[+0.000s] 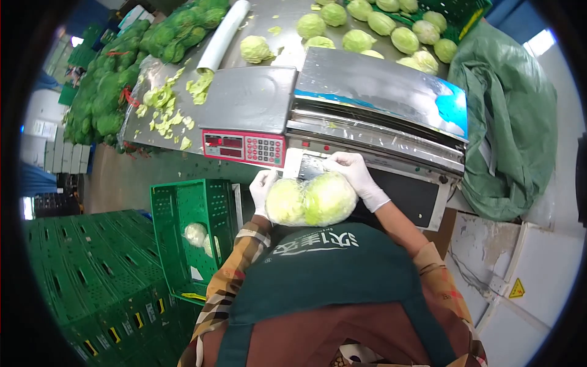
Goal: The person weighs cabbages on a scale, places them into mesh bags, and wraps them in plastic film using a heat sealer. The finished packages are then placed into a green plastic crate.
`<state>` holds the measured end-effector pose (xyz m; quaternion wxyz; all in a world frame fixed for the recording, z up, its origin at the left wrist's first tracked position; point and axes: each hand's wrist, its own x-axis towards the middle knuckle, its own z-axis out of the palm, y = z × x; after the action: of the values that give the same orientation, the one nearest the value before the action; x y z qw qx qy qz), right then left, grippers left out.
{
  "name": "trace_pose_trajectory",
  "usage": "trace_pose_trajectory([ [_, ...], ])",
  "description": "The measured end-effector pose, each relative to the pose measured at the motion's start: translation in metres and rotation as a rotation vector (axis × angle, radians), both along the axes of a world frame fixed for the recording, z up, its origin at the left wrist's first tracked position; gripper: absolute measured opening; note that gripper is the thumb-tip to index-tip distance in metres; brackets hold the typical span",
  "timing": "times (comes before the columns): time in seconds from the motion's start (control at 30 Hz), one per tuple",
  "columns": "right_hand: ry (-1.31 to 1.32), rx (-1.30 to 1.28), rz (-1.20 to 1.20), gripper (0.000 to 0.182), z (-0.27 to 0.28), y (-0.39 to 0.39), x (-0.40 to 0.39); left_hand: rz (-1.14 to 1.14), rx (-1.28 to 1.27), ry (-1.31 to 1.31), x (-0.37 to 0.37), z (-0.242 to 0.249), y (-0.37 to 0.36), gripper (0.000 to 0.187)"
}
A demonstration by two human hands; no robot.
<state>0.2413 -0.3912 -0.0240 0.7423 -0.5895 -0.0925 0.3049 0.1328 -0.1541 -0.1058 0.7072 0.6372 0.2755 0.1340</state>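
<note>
Two pale green cabbages (310, 200) wrapped together in clear plastic film are in front of my apron, at the front edge of the film wrapping machine (376, 104). My left hand (263, 191), in a white glove, is closed at their left side, its fingertips at the upper edge of the film. On the other side my right hand (354, 176), also gloved, has its fingers bent over the top of the right cabbage. Just beyond the hands stands a scale (247, 101) with a red keypad panel and lit display.
Loose cabbages (358, 40) lie behind the machine, and netted sacks of cabbages (110, 92) are at the left. Leaf scraps (162, 110) litter the metal table. A green crate (189, 189) with wrapped cabbages stands left of me, beside stacked crates (98, 257). A green sheet (501, 122) hangs right.
</note>
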Motion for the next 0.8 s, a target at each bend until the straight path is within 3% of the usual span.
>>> trace_pose_trajectory([
  [0.03, 0.042, 0.046, 0.095, 0.013, 0.01, 0.001, 0.002, 0.019, 0.003, -0.005, 0.002, 0.016, -0.001, 0.015],
  [0.1, 0.084, 0.082, 0.214, 0.012, 0.036, 0.007, 0.004, -0.227, -0.29, 0.025, 0.008, 0.062, -0.008, 0.016],
  [0.13, 0.088, 0.103, 0.382, 0.011, 0.056, 0.009, 0.003, -0.204, -0.294, 0.017, 0.01, 0.087, -0.012, 0.016],
  [0.2, 0.09, 0.122, 0.584, 0.011, 0.095, 0.017, 0.002, -0.633, -0.678, -0.104, 0.014, 0.131, -0.014, 0.018],
  [0.27, -0.261, -0.155, 0.873, 0.017, 0.133, 0.031, 0.0, -0.89, -0.727, -0.023, 0.02, 0.148, -0.011, 0.027],
  [0.33, -0.514, -0.231, 0.834, 0.025, 0.164, 0.048, -0.012, -1.081, -0.738, -0.048, 0.015, 0.155, -0.004, 0.036],
  [0.37, -0.666, -0.383, 0.924, 0.039, 0.171, 0.055, -0.013, -1.18, -0.624, -0.054, 0.012, 0.122, 0.006, 0.04],
  [0.4, -0.695, -0.344, 0.98, 0.039, 0.18, 0.068, -0.017, -1.212, -0.617, -0.078, 0.01, 0.127, 0.004, 0.041],
  [0.47, -1.331, -0.11, 0.791, 0.061, 0.191, 0.089, -0.028, -1.227, -0.549, -0.124, 0.008, 0.136, 0.0, 0.042],
  [0.5, -1.237, -0.088, 1.033, 0.072, 0.181, 0.091, -0.032, -1.232, -0.504, -0.159, 0.007, 0.137, 0.0, 0.042],
  [0.53, -1.29, -0.007, 1.187, 0.065, 0.179, 0.098, -0.034, -1.236, -0.441, -0.197, 0.007, 0.137, -0.001, 0.043],
  [0.6, -1.122, -0.004, 1.35, 0.047, 0.169, 0.1, -0.034, -1.225, -0.326, -0.278, 0.006, 0.134, -0.002, 0.045],
  [0.63, -1.123, 0.001, 1.369, 0.047, 0.163, 0.103, -0.032, -1.214, -0.334, -0.296, 0.003, 0.137, -0.001, 0.046],
  [0.67, -1.025, 0.083, 1.386, 0.044, 0.156, 0.107, -0.03, -1.198, -0.402, -0.288, 0.0, 0.14, 0.002, 0.048],
  [0.7, -0.925, 0.16, 1.398, 0.042, 0.151, 0.11, -0.026, -1.098, -0.947, -0.075, -0.008, 0.145, 0.0, 0.048],
  [0.73, -0.923, 0.157, 1.413, 0.042, 0.146, 0.109, -0.018, -1.089, -0.95, -0.088, -0.018, 0.144, 0.005, 0.048],
  [0.77, -0.534, 0.172, 1.42, 0.036, 0.141, 0.106, -0.007, -0.952, -0.92, 0.002, -0.03, 0.141, 0.012, 0.049],
  [0.8, -0.306, 0.137, 1.329, 0.033, 0.124, 0.099, 0.005, -0.82, -0.891, 0.095, -0.04, 0.135, 0.015, 0.05],
])
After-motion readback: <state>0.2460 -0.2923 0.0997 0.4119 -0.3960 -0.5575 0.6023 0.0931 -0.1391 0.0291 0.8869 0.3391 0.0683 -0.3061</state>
